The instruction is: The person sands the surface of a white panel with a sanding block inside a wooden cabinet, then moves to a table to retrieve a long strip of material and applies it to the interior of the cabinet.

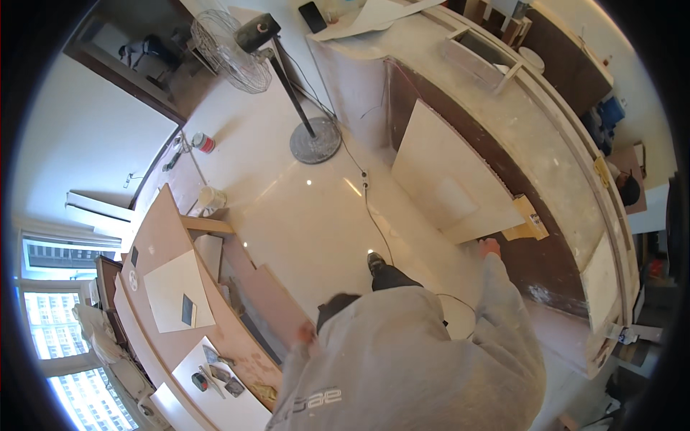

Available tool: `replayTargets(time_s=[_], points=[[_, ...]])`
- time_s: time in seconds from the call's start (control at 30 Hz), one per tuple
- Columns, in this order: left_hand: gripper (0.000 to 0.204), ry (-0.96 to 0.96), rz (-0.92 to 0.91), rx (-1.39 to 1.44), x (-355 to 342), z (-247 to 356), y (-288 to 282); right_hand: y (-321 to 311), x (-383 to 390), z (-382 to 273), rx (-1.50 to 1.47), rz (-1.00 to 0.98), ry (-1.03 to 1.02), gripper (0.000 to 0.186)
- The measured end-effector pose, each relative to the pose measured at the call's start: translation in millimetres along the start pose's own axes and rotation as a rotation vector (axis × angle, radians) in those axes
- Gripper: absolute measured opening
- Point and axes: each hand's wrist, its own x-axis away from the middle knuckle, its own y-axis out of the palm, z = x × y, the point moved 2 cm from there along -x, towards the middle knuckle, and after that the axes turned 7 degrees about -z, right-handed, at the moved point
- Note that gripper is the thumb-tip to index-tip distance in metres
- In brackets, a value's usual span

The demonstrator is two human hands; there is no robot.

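Note:
My right hand [490, 248] is beside the near edge of a large cream board [453, 176] that leans against the dark brown front of the counter [467, 122]. Its fingers look curled, but what they hold, if anything, is hidden. A yellowish piece [528, 219] sits at the board's near upper corner. Blurred and partly behind my grey sleeve, my left hand [305, 334] hangs near the edge of a pinkish-brown worktable [165, 251]. Its fingers cannot be made out.
A standing fan [316, 140] is ahead, its cable [370, 215] trailing across the floor near my shoe [376, 262]. Paint cans [203, 142] and a bucket [212, 200] stand to the left. Tools [219, 373] lie on a white board. Another person [631, 188] is beyond the counter.

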Motion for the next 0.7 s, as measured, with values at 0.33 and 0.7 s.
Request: replayTargets(time_s=[0.33, 0.7], points=[[0.069, 0.555, -0.207, -0.023, -160.3, 372.7, -85.3, 88.2, 92.6, -145.5, -0.343, 0.25, -0.117, 0.027], [0.051, 0.278, -0.655, -0.925, -324.7, 628.4, -81.8, 248.8, 295.4, -199.3, -0.973, 0.399, 0.927, 0.025]])
